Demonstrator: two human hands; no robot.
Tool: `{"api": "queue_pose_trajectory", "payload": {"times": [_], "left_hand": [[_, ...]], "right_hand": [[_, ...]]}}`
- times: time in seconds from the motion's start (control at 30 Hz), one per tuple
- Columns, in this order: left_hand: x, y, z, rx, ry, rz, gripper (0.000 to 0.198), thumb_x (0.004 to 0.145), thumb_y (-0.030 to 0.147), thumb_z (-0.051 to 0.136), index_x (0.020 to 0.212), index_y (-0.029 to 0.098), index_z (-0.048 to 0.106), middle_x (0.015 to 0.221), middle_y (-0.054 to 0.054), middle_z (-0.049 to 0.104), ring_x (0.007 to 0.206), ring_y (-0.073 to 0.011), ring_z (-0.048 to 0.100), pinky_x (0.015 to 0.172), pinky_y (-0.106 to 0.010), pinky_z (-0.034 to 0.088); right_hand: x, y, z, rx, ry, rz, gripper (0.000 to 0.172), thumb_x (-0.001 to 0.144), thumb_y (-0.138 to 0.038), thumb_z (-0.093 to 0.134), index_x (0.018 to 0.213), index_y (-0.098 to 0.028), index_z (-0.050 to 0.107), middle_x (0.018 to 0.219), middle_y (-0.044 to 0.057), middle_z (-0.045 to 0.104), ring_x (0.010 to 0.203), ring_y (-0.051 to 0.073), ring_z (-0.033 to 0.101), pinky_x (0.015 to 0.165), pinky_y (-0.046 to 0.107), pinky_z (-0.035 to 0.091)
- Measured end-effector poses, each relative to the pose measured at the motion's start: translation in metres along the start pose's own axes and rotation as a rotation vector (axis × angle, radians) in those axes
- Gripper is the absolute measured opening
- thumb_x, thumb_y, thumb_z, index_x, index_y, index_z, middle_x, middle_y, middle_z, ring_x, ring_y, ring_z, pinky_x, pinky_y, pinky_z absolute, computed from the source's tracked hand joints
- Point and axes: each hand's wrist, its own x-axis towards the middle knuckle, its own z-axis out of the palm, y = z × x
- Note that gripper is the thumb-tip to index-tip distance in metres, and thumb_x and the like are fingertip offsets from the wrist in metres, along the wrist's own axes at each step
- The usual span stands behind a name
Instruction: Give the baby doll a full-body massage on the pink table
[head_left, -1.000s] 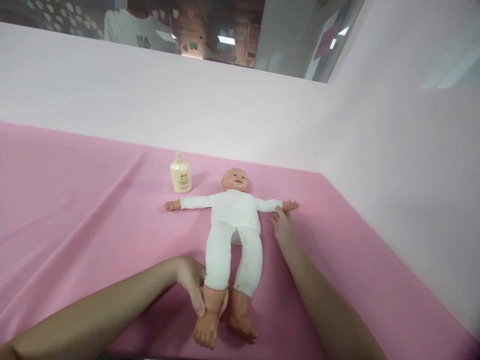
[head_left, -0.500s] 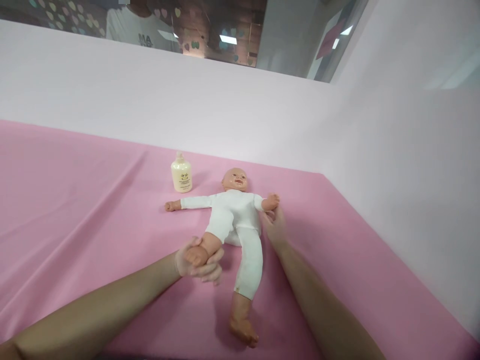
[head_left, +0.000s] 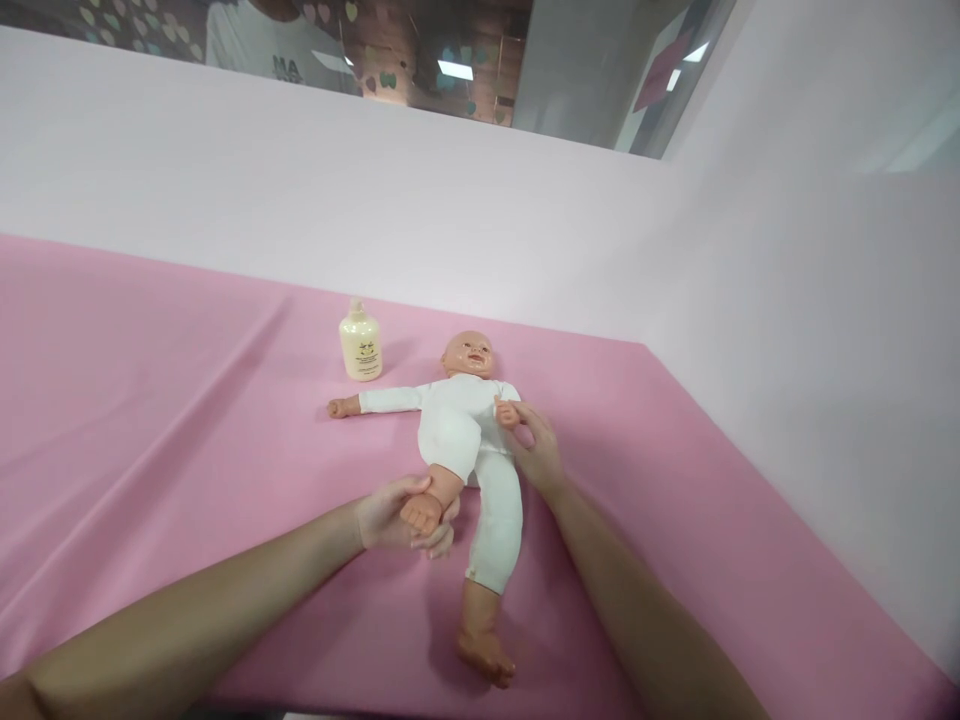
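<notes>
A baby doll [head_left: 501, 505] in a white cloth suit lies on its back, head toward the wall. My left hand [head_left: 394, 515] is closed round the doll's raised lower leg near the foot, thumb on top and fingers beneath. That leg is bent up toward the belly, while the other lies stretched out toward me. My right hand [head_left: 538, 450] grips the doll's arm by its small hand, folded in over the chest. The doll's other arm points straight out to the left.
A cream-coloured pump bottle [head_left: 361, 348] stands left of the doll's head. Pink cloth [head_left: 187, 400] with creases covers the table. A white wall [head_left: 337, 190] with a window [head_left: 450, 60] rises behind, and another wall [head_left: 840, 330] is on the right. A person in a white shirt shows in the glass.
The doll's arm in my right hand has swung inward from the right onto its chest. My left hand has shifted the bent leg slightly right and toward the belly.
</notes>
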Motion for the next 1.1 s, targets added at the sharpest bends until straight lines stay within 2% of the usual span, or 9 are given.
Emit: {"api": "queue_pose_trajectory", "payload": {"times": [0.13, 0.27, 0.4, 0.53, 0.67, 0.8, 0.93, 1.0, 1.1], "left_hand": [[-0.008, 0.003, -0.001, 0.092, -0.251, -0.19, 0.052, 0.073, 0.066, 0.073, 0.094, 0.019, 0.065, 0.064, -0.005, 0.065, 0.069, -0.0276, 0.064, 0.076, -0.044, 0.05], [-0.009, 0.008, -0.001, 0.276, -0.385, -0.361, 0.05, 0.061, 0.048, 0.091, 0.097, 0.018, 0.073, 0.084, -0.008, 0.072, 0.084, -0.0312, 0.07, 0.074, -0.041, 0.056], [-0.009, 0.008, -0.002, 0.394, -0.374, -0.413, 0.046, 0.06, 0.04, 0.092, 0.099, 0.021, 0.076, 0.084, -0.005, 0.072, 0.082, -0.03, 0.071, 0.072, -0.041, 0.058], [-0.011, 0.006, 0.0, 0.472, -0.348, -0.425, 0.044, 0.063, 0.047, 0.09, 0.099, 0.024, 0.075, 0.086, -0.005, 0.071, 0.086, -0.0306, 0.07, 0.075, -0.044, 0.058], [-0.011, 0.006, 0.0, 0.48, -0.346, -0.419, 0.043, 0.063, 0.047, 0.09, 0.095, 0.024, 0.075, 0.084, -0.005, 0.07, 0.087, -0.0321, 0.07, 0.075, -0.046, 0.057], [-0.009, -0.001, -0.009, 0.264, -0.391, -0.406, 0.049, 0.058, 0.055, 0.089, 0.091, 0.022, 0.072, 0.079, -0.008, 0.071, 0.079, -0.0317, 0.07, 0.074, -0.047, 0.055], [-0.007, -0.01, -0.019, -0.052, -0.482, -0.099, 0.048, 0.065, 0.069, 0.076, 0.079, 0.024, 0.066, 0.056, -0.007, 0.066, 0.061, -0.0256, 0.062, 0.082, -0.045, 0.051], [-0.007, -0.009, -0.018, -0.157, -0.374, 0.065, 0.046, 0.073, 0.07, 0.067, 0.075, 0.024, 0.062, 0.043, -0.002, 0.055, 0.055, -0.0214, 0.053, 0.082, -0.042, 0.049], [-0.007, -0.002, -0.01, -0.232, -0.096, 0.154, 0.043, 0.08, 0.064, 0.06, 0.074, 0.022, 0.058, 0.039, 0.004, 0.04, 0.056, -0.0187, 0.046, 0.081, -0.038, 0.047]], "right_hand": [[0.008, 0.004, -0.004, 0.263, 0.111, 0.222, 0.062, 0.085, -0.043, 0.072, 0.142, -0.022, 0.059, 0.137, 0.011, 0.067, 0.119, 0.027, 0.068, 0.107, 0.046, 0.056], [0.015, 0.009, -0.011, 0.438, 0.271, 0.296, 0.085, 0.083, -0.046, 0.072, 0.158, -0.024, 0.038, 0.157, 0.013, 0.051, 0.132, 0.029, 0.061, 0.103, 0.045, 0.058], [0.013, 0.028, -0.017, 0.488, 0.313, 0.461, 0.08, 0.089, -0.047, 0.065, 0.16, -0.032, 0.032, 0.157, 0.011, 0.052, 0.134, 0.028, 0.061, 0.105, 0.051, 0.058], [0.013, 0.051, -0.02, 0.566, 0.354, 0.641, 0.064, 0.09, -0.046, 0.061, 0.149, -0.03, 0.044, 0.144, 0.011, 0.063, 0.13, 0.027, 0.065, 0.106, 0.052, 0.056], [0.014, 0.051, -0.021, 0.628, 0.403, 0.715, 0.065, 0.09, -0.042, 0.06, 0.151, -0.029, 0.042, 0.145, 0.012, 0.062, 0.132, 0.026, 0.064, 0.11, 0.051, 0.054], [0.013, 0.028, -0.02, 0.559, 0.378, 0.579, 0.079, 0.091, -0.043, 0.061, 0.161, -0.033, 0.026, 0.158, 0.01, 0.05, 0.137, 0.025, 0.06, 0.111, 0.048, 0.054], [0.013, 0.006, -0.017, 0.389, 0.335, 0.337, 0.085, 0.09, -0.042, 0.065, 0.163, -0.026, 0.026, 0.165, 0.013, 0.04, 0.141, 0.026, 0.054, 0.108, 0.041, 0.054], [0.011, 0.002, -0.013, 0.303, 0.268, 0.221, 0.08, 0.092, -0.041, 0.065, 0.161, -0.022, 0.03, 0.164, 0.015, 0.041, 0.138, 0.026, 0.056, 0.108, 0.038, 0.053], [0.005, 0.003, -0.008, 0.096, 0.127, 0.047, 0.061, 0.095, -0.038, 0.062, 0.152, -0.02, 0.046, 0.152, 0.014, 0.055, 0.129, 0.027, 0.062, 0.11, 0.043, 0.052]]}}
